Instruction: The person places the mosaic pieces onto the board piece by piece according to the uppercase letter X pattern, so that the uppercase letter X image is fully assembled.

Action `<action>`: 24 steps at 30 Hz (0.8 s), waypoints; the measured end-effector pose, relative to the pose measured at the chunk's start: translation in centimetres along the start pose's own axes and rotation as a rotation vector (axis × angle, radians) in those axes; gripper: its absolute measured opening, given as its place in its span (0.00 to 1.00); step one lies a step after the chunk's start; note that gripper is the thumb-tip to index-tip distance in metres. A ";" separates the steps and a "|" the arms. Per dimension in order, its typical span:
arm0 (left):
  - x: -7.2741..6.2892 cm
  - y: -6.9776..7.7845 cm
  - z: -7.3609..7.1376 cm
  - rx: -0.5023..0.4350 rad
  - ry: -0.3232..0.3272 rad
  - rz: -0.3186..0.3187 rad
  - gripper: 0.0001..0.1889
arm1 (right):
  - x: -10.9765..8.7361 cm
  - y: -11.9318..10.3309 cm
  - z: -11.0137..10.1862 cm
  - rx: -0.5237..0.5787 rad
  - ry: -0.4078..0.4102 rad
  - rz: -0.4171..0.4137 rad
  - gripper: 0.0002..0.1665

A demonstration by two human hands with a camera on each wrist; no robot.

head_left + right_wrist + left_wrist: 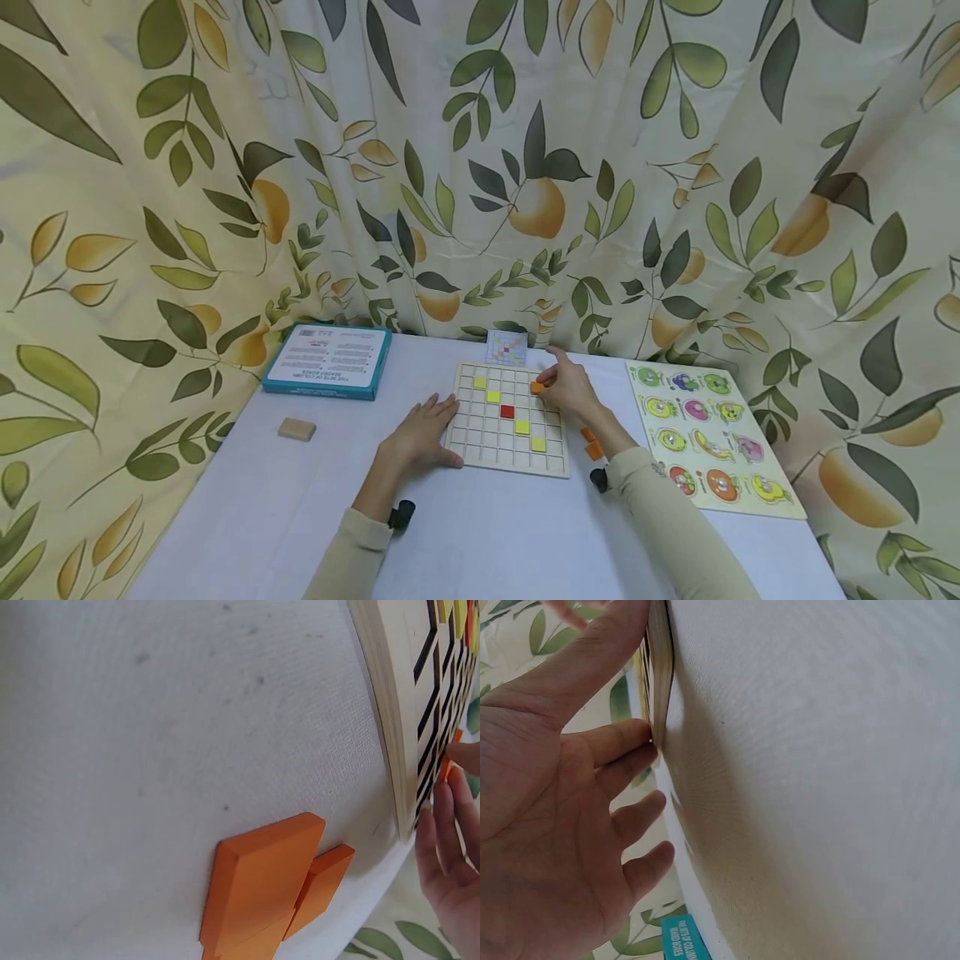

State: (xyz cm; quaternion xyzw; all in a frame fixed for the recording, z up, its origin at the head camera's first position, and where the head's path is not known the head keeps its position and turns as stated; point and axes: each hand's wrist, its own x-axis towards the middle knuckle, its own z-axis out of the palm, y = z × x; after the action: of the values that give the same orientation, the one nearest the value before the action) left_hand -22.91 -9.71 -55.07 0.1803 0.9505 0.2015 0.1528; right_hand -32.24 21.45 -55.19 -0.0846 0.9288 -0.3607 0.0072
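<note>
Grid board (487, 437): near the table's (480, 533) far edge; best held steady.
Left hand (418, 435): fingers and thumb spread, at its left edge.
Right hand (567, 387): pinches the orange tile (536, 387) near the far right corner; square it, press flat.
Loose orange tiles (262, 889): thick sides clear only in the right wrist view.

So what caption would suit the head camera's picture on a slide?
Left hand touching a gridded board, right hand holding an orange tile near the board's far right corner.
</note>
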 end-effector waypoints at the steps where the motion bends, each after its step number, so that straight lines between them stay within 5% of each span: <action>1: 0.0 0.0 0.0 -0.003 0.001 0.001 0.58 | 0.0 0.1 0.0 -0.005 0.000 0.001 0.57; 24: -0.2 0.4 -0.2 -0.003 -0.002 -0.005 0.58 | -0.9 0.4 -0.9 0.057 -0.024 -0.046 0.48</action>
State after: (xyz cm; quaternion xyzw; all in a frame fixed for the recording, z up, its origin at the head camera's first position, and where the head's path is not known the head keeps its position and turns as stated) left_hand -22.64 -9.51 -54.68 0.1781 0.9505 0.2022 0.1547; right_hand -31.49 22.47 -54.81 -0.1100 0.9157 -0.3862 0.0123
